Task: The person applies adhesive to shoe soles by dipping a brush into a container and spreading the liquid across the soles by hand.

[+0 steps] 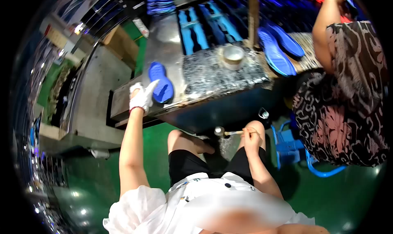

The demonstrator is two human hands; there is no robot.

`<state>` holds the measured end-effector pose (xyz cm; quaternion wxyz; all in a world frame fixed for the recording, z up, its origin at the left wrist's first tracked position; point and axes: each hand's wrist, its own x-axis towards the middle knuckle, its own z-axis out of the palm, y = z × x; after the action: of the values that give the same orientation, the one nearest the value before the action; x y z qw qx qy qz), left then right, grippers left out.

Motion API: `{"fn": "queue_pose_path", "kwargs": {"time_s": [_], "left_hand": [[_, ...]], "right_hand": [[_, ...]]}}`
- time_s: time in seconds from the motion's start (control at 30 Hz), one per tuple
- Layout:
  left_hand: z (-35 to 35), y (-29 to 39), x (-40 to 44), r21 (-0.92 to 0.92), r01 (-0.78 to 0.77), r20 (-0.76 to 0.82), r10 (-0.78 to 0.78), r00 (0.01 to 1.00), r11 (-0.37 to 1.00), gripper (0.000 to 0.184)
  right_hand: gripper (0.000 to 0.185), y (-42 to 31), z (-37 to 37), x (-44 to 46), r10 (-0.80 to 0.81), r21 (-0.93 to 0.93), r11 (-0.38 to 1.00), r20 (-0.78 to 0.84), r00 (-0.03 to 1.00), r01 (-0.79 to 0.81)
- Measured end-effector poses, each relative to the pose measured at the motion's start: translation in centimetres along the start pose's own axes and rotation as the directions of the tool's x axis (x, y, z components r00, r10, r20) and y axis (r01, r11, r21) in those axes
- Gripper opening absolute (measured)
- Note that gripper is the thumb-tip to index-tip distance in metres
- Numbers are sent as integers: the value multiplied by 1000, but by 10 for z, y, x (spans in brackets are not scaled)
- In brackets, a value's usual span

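Note:
My left hand [141, 98], in a white glove with a red cuff edge, reaches to a blue shoe sole [163, 86] lying on the metal end of the bench. Its thumb is spread towards the sole's edge; I cannot tell whether they touch. Over my right knee, my bare right hand [252, 139] is closed round the thin light handle of a brush [233, 132]. The brush's pale, rounded head points left, between my knees. A round metal cup [233, 56] stands on the stained bench top, right of the sole.
Light-blue sole-shaped pieces [192, 31] lie on the dark conveyor behind the bench. Two blue soles [275, 54] rest right of a wooden post [253, 17]. A co-worker in a patterned dress [339, 99] sits close on my right, near a blue stool [288, 148]. More blue soles [159, 5] are stacked at the back.

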<state>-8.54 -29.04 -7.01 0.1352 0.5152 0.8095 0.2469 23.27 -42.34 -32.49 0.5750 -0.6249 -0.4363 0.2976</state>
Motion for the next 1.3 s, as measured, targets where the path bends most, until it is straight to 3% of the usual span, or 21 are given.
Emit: {"fn": "queue_pose_path", "kwargs": {"time_s": [0.1, 0.17, 0.2, 0.3, 0.43, 0.47, 0.5, 0.53, 0.57, 0.6, 0.7, 0.77, 0.83, 0.87, 0.9, 0.93, 1.0, 1.03, 1.1, 1.23, 1.3], "left_hand": [[4, -31, 12, 60, 37, 118, -44, 992, 997, 63], [21, -67, 39, 13, 7, 59, -8, 998, 1000, 60], [24, -81, 47, 50, -40, 70, 36, 997, 998, 56], [23, -113, 60, 265, -314, 128, 289, 949, 912, 46], [2, -115, 27, 30, -90, 20, 90, 996, 995, 40], [6, -128, 30, -41, 15, 85, -11, 996, 999, 40], [5, -135, 23, -76, -56, 4, 57, 998, 995, 32], [11, -161, 33, 127, -185, 77, 177, 981, 974, 29], [12, -161, 25, -448, 65, 129, -8, 992, 891, 29], [8, -155, 13, -860, 246, 177, -192, 965, 446, 31], [-10, -134, -29, -904, 395, 335, -303, 892, 163, 23], [15, -130, -34, -995, 100, 102, -175, 979, -18, 20], [15, -108, -56, -992, 82, 95, -130, 987, -98, 12], [10, -93, -70, -994, 91, 96, -106, 990, -53, 12], [1, -76, -87, -995, 101, 101, -79, 992, -5, 12], [-1, -64, -98, -990, 144, 144, -68, 987, 0, 12], [0, -43, -117, -901, 248, 170, -236, 957, 357, 12], [5, -31, -125, -890, 277, 206, -221, 953, 363, 12], [11, -12, -142, -937, -106, -149, -108, 983, 332, 14], [20, -5, -160, -924, -79, -83, 8, 997, 374, 19], [36, -16, -160, -925, -62, -59, 19, 998, 375, 23]], "right_hand": [[16, -6, -1, -4, -71, -51, 996, -2, 997, 71], [18, -15, -3, -8, -67, -113, 991, 23, 997, 69], [20, -8, -4, -9, -104, -231, 967, 9, 995, 103], [23, 31, -6, -5, -87, -79, 993, 55, 995, 91], [21, 26, -9, -3, -75, 130, 990, 102, 992, 61], [20, 43, -13, 3, -109, 24, 994, 133, 985, 107], [20, 38, -12, 3, -127, 17, 992, 139, 982, 126], [20, 38, -12, 4, -121, 2, 992, 150, 981, 122], [21, 38, -15, 6, -115, -16, 993, 154, 981, 119], [21, 38, -15, 7, -72, -21, 997, 155, 985, 76], [18, 21, -12, 0, -29, 15, 999, 117, 993, 28], [16, 17, -10, -3, -15, 17, 1000, 104, 994, 13], [16, 11, -13, 0, -184, -108, 974, 129, 974, 199], [14, -18, -9, -2, -355, -129, 922, 91, 930, 365], [13, -36, -11, -5, -163, -77, 982, 99, 982, 171], [14, -52, -12, -1, -410, -197, 886, 86, 908, 419], [16, -107, -10, -7, -354, -104, 928, 48, 934, 357], [14, -134, -11, -11, -304, -118, 945, 35, 952, 306], [12, -170, -11, -17, -421, 0, 907, 5, 907, 421], [11, -210, -9, -18, -698, 101, 716, 81, 711, 691], [8, -219, 0, -19, -704, 68, 710, 71, 707, 701]]}}
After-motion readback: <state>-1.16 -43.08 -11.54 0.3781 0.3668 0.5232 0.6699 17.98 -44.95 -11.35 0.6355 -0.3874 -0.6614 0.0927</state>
